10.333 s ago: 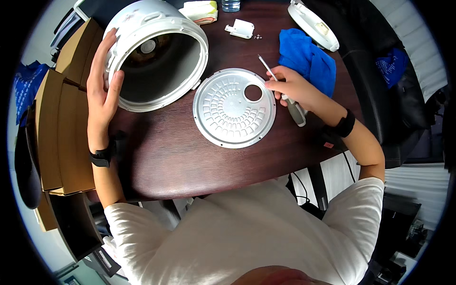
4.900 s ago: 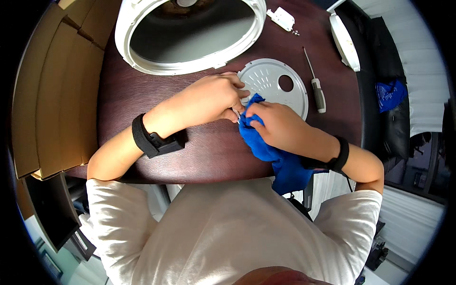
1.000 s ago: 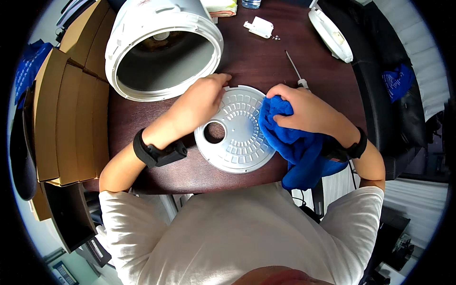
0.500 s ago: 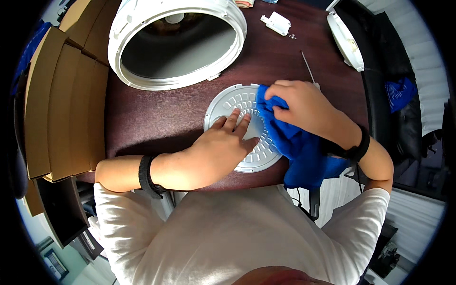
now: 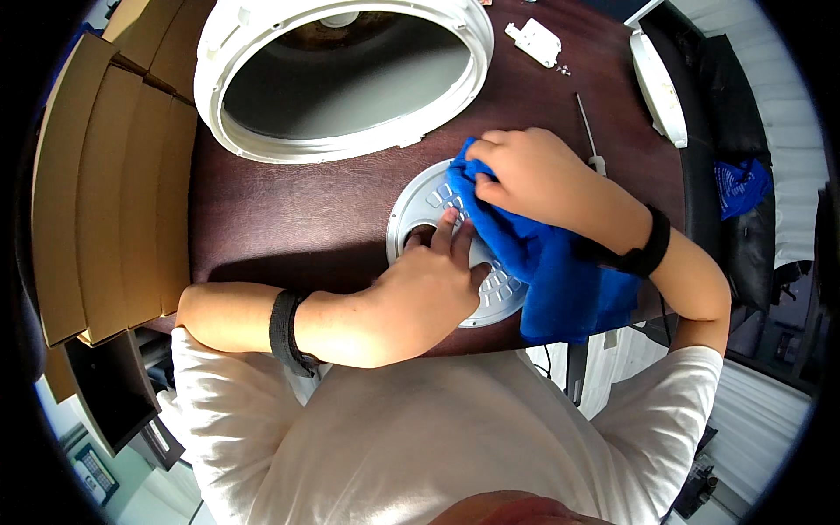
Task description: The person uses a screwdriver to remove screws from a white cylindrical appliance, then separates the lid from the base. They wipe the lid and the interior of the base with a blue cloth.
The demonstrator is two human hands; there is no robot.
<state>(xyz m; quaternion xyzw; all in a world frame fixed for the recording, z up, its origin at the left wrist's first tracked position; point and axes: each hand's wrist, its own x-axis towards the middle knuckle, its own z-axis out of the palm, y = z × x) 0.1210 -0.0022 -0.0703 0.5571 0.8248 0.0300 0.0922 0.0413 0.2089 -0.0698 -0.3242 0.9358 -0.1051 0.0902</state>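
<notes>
A round, light grey perforated disc (image 5: 402, 208) lies flat near the table's front edge, ringed with rows of small slots. My left hand (image 5: 426, 293) rests on it from the left, fingers stretched out and pressing on the surface. Beside those fingers a dark round opening shows in the disc. Bunched under the closed fingers of my right hand (image 5: 547, 175) is a blue cloth (image 5: 564, 284). It covers the disc's right and far parts, and its loose end drapes over the table's front edge.
A large white drum-shaped housing (image 5: 346, 149) with a grey interior stands beyond the disc. Cardboard boxes (image 5: 109, 201) line the left side. A screwdriver (image 5: 586, 127), a small white plastic part (image 5: 535, 42) with tiny screws, and a curved white cover (image 5: 656, 87) lie to the right.
My right hand has pushed the cloth farther away and leftward across the disc. The disc appears turned, with its round opening now showing beside my left fingers.
</notes>
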